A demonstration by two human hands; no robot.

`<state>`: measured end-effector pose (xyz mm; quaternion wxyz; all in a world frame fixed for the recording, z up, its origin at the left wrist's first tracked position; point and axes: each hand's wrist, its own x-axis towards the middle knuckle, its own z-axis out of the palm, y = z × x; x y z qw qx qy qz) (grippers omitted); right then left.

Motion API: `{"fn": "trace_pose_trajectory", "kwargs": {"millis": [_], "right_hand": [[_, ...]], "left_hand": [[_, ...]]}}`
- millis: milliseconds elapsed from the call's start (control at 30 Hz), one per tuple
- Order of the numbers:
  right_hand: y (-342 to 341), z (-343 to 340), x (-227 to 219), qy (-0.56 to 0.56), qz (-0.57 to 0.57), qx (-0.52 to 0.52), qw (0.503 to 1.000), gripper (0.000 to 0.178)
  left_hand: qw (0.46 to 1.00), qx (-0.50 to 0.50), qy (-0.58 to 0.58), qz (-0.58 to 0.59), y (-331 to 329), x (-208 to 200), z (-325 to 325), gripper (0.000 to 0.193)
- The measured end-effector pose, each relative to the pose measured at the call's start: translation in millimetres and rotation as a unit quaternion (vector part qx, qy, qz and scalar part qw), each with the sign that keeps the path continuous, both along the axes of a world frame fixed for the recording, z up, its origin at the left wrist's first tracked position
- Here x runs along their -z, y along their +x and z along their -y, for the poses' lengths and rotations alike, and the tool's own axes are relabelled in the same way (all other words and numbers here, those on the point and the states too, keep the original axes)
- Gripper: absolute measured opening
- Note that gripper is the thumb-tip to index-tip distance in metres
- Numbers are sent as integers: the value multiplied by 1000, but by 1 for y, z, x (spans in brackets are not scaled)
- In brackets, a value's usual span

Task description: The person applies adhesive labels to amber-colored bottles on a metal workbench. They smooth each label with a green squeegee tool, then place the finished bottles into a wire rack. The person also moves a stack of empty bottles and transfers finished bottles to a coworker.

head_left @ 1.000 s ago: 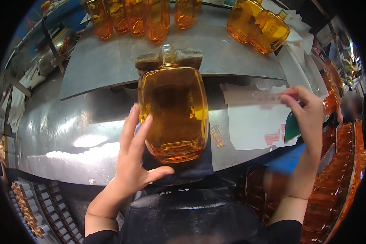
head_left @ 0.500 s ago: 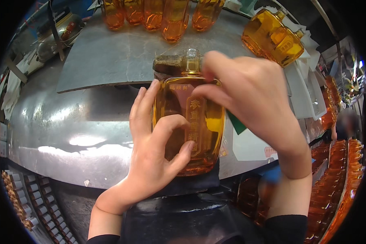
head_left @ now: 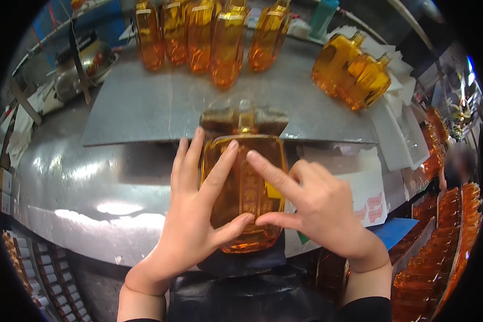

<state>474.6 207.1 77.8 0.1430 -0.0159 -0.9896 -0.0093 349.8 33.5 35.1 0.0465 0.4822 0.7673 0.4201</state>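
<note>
A flat amber glass bottle (head_left: 247, 236) with gold lettering lies in front of me, face up, its neck pointing away. The neck rests at a rough dark block (head_left: 217, 121), and a dark cloth (head_left: 252, 263) shows under the near end. My left hand (head_left: 196, 204) lies along the bottle's left side, fingers stretched and spread, with index fingertip and thumb over its face. From the right, my right hand (head_left: 316, 209) reaches over the face with index finger and thumb extended; its other fingers are bent. Both thumb tips nearly meet near the bottle's lower end.
Several filled amber bottles (head_left: 228, 59) stand at the back of the metal table (head_left: 91, 188). Two more (head_left: 351, 70) stand back right, beside a white tray (head_left: 397, 129). Printed paper (head_left: 367, 188) and a blue sheet (head_left: 397, 233) lie right. Rows of bottles (head_left: 434, 257) fill the lower right.
My right hand has moved down from near the neck onto the bottle's right side. My left index finger has straightened from its curl toward the thumb. The whole view has shifted slightly.
</note>
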Motion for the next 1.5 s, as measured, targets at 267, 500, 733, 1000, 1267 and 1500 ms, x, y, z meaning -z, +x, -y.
{"fn": "trace_pose_trajectory", "kwargs": {"millis": [267,500,733,1000,1267,1500], "right_hand": [[1,-6,6,17,-25,-5,1000,85],[3,-4,13,1,-55,-14,998,85],[4,0,7,41,-2,19,999,86],[15,-12,-6,-51,-70,22,996,71],[15,-2,8,11,-73,-20,997,78],[6,-3,14,58,-56,0,997,88]], "left_hand": [[1000,0,-13,2,4,1,-7,87],[1000,-11,-25,8,9,0,-4,90],[1000,-13,-12,-19,8,6,-5,88],[980,-36,139,138,-11,15,14,70],[998,6,57,31,1,18,8,70],[999,-16,7,-37,3,16,-4,81]]}}
